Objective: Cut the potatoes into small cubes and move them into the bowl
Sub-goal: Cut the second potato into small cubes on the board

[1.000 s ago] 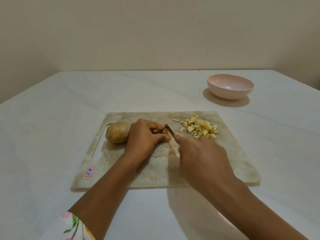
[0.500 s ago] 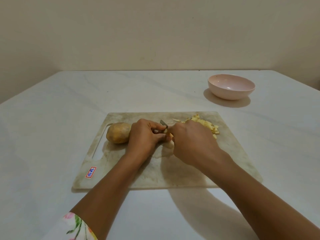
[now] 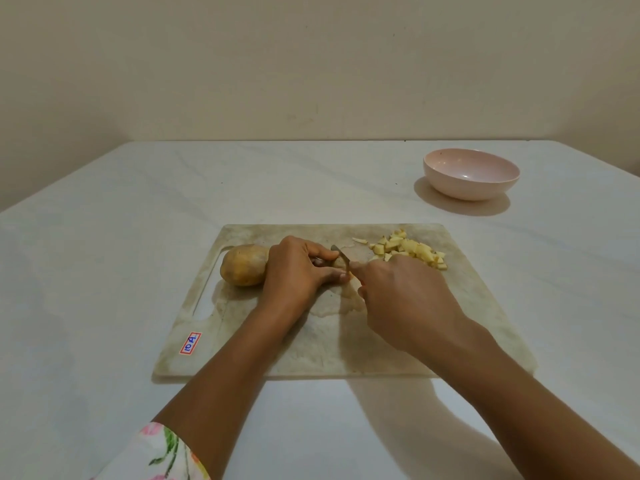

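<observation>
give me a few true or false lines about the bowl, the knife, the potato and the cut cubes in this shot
1. The bowl stands on the table, off the cutting board. True.
2. The right hand holds the knife. True.
3. The cubes are in the bowl. False: the bowl is empty, and the cubes lie in a pile on the far right part of the board.
4. The whole potato lies to the right of both hands. False: it lies on the board, just left of the left hand.
5. The left hand's fingers pinch a small potato piece next to the blade. True.
</observation>
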